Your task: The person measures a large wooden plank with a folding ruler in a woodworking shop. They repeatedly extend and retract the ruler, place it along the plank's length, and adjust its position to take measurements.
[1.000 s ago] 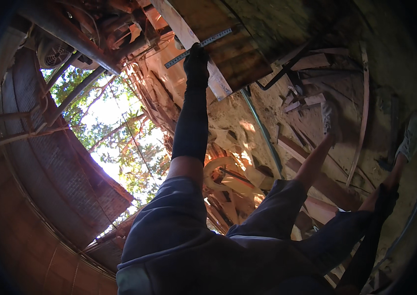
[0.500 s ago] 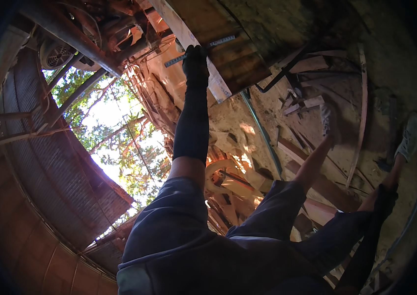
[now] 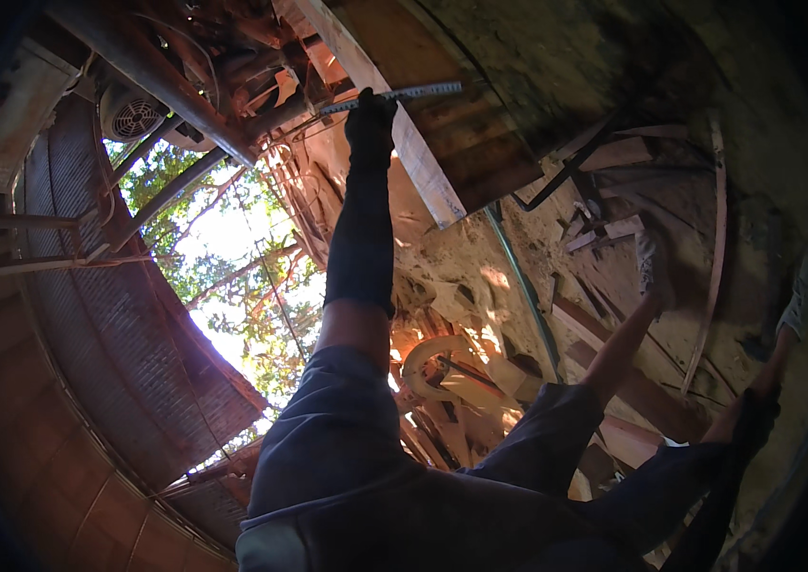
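Note:
My left hand (image 3: 369,122), in a black glove and sleeve, reaches up to the edge of a thick wooden slab (image 3: 456,133). Its fingers are closed around a thin marked ruler (image 3: 430,91), which sticks out on both sides of the hand and lies across the slab's pale edge. The slab has a brown top with darker bands. My right hand (image 3: 756,418), also in black, is low at the right beside my knee. Deep shadow hides its fingers.
Wood offcuts and long strips (image 3: 709,257) litter the dirt floor around my shoes (image 3: 650,262). A bent dark metal bar (image 3: 566,172) and a green bar (image 3: 526,281) lie near the slab. Metal poles (image 3: 151,71), a round fan-like grille (image 3: 134,119) and a corrugated sheet (image 3: 137,315) are at the left.
The ruler has turned to lie flatter across the slab and now sits nearer the top of my left hand. The whole scene has shifted slightly down and right in view.

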`<state>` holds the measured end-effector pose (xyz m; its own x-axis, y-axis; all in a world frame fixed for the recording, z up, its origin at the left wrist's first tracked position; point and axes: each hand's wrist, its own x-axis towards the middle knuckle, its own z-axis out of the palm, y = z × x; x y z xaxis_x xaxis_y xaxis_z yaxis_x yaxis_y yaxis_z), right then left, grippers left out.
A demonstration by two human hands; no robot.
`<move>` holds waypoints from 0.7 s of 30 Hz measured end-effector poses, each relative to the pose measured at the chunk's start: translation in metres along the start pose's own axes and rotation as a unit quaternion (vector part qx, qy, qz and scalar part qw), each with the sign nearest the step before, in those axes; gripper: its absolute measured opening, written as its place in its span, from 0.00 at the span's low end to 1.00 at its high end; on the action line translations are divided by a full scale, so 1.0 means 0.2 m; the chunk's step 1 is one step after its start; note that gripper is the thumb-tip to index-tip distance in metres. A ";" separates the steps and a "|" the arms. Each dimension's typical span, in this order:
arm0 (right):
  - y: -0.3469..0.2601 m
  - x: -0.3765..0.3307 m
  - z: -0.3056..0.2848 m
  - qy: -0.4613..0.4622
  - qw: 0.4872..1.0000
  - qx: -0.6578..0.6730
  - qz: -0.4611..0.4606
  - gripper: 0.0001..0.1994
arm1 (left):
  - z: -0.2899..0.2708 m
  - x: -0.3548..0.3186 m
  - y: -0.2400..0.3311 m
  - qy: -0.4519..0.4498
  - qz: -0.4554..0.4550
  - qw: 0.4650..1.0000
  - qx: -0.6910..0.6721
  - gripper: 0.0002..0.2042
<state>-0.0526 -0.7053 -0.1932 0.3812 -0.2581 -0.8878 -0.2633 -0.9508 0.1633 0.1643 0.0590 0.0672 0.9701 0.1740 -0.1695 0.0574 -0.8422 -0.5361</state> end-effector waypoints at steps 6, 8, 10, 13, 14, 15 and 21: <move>-0.01 -0.04 0.01 0.020 0.999 0.032 -0.001 0.32 | 0.05 0.11 -0.04 0.014 0.050 0.991 -0.124 0.07; 0.02 0.00 0.05 0.052 0.998 0.029 -0.021 0.31 | 0.13 0.10 -0.10 0.022 -0.008 0.966 -0.257 0.07; 0.03 0.03 0.06 0.077 0.996 0.008 -0.032 0.28 | 0.26 0.08 -0.19 0.018 -0.114 0.899 -0.422 0.08; -0.05 -0.05 0.01 0.086 0.996 -0.033 -0.005 0.27 | 0.28 0.10 -0.17 -0.018 -0.085 0.935 -0.345 0.10; -0.05 -0.06 0.01 0.092 0.995 -0.039 -0.008 0.28 | 0.24 0.10 -0.13 -0.027 -0.054 0.957 -0.284 0.11; 0.00 -0.02 0.07 0.102 0.994 -0.030 -0.023 0.30 | 0.20 0.10 -0.10 -0.034 -0.011 0.976 -0.216 0.11; -0.04 -0.10 0.08 0.219 0.973 -0.024 -0.075 0.34 | 0.15 0.08 -0.10 0.063 0.103 0.989 -0.085 0.13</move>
<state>-0.0728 -0.6905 -0.1837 0.7556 -0.1545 -0.6366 -0.1382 -0.9875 0.0756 0.1721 0.0943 0.0510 0.9863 -0.0660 -0.1511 -0.1161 -0.9286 -0.3524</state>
